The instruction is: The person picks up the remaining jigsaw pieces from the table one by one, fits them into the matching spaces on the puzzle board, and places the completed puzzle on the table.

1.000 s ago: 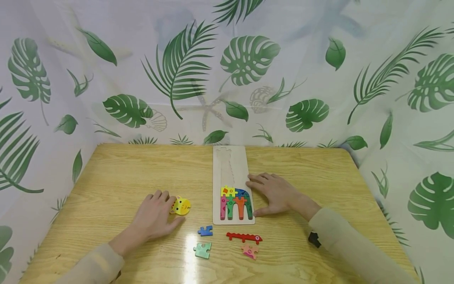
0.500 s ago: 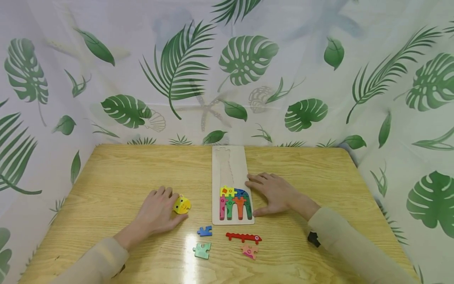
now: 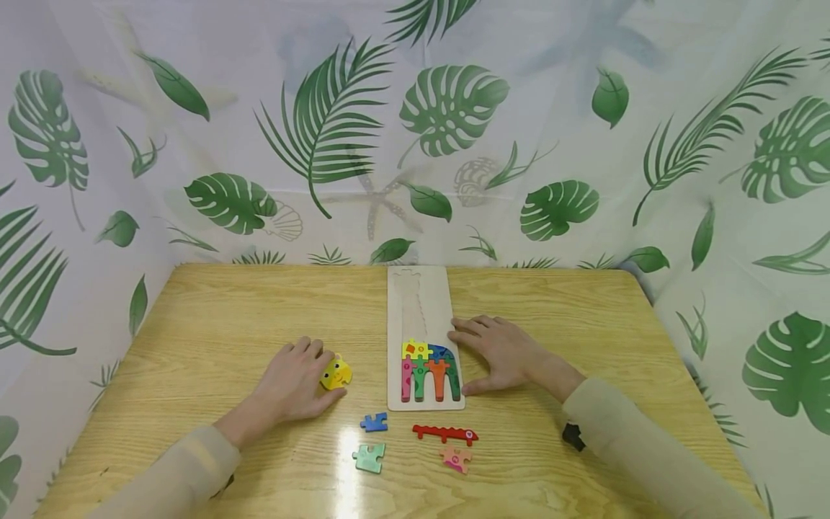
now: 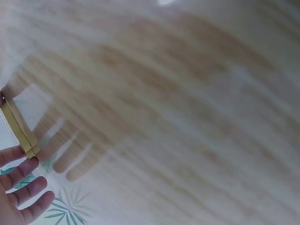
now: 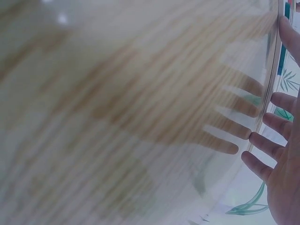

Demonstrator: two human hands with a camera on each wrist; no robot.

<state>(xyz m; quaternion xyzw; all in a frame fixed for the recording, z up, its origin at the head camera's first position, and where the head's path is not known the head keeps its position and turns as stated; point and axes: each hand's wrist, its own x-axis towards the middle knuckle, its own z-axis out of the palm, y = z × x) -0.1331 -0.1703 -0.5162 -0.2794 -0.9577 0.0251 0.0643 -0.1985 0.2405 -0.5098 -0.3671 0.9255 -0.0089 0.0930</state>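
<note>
My left hand (image 3: 293,386) pinches a yellow puzzle piece (image 3: 338,375) with a giraffe-like face between thumb and fingers, left of the board. Seen edge-on in the left wrist view, the yellow piece (image 4: 18,126) is close above the shiny tabletop. The pale puzzle board (image 3: 437,299) has colored pieces (image 3: 431,371) fitted in its lower half: yellow, blue, pink, green and orange. Its upper recess, long and neck-shaped, holds nothing. Along the board's right edge rests my right hand (image 3: 502,353), fingers spread, the fingertips touching the board side (image 5: 268,89) in the right wrist view.
In front of the board lie a blue piece (image 3: 375,422), a light green piece (image 3: 370,457), a long red piece (image 3: 446,434) and a pink-orange piece (image 3: 457,459). A leaf-printed curtain (image 3: 363,158) stands behind the wooden table (image 3: 259,303).
The left hand has shifted slightly right with the yellow face piece, which has turned a little. The right hand stays at the board's edge.
</note>
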